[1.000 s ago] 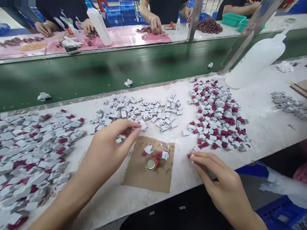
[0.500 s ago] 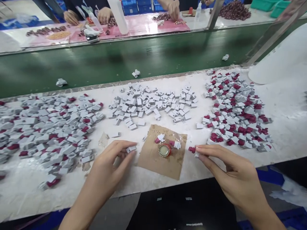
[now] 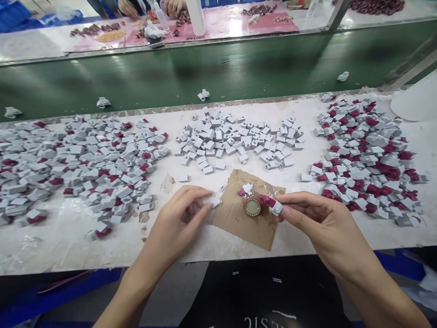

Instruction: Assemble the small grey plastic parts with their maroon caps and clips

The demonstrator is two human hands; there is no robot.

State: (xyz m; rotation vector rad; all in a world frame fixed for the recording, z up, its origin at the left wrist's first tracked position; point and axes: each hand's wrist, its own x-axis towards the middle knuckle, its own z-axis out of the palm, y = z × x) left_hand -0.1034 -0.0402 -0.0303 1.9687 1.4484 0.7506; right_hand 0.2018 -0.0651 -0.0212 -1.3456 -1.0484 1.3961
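My left hand (image 3: 182, 221) pinches a small light-grey plastic block (image 3: 216, 202) between thumb and forefinger at the left edge of a brown cardboard piece (image 3: 244, 230). Over the cardboard's right side, my right hand (image 3: 319, 223) is closed on a grey-and-maroon plastic piece (image 3: 276, 207), its maroon end pointing left. Between the hands, on the cardboard, sits a round bottle cap (image 3: 252, 207) with a red rim and dull liquid-like contents. Another grey-and-maroon piece (image 3: 246, 189) lies just behind the cap. Whether a second such piece is hidden by my right fingertips, I cannot tell.
Loose grey blocks (image 3: 235, 136) lie behind the cardboard. Heaps of grey-and-maroon pieces spread at left (image 3: 85, 164) and right (image 3: 372, 159). Beyond runs a green belt (image 3: 170, 82) with several small pieces; across it, a co-worker's hands (image 3: 174, 7) are over a pink mat (image 3: 232, 25).
My right hand has moved left, from beside the cardboard to over it near the cap. My left hand has come closer to the cardboard's edge. The camera view has shifted left.
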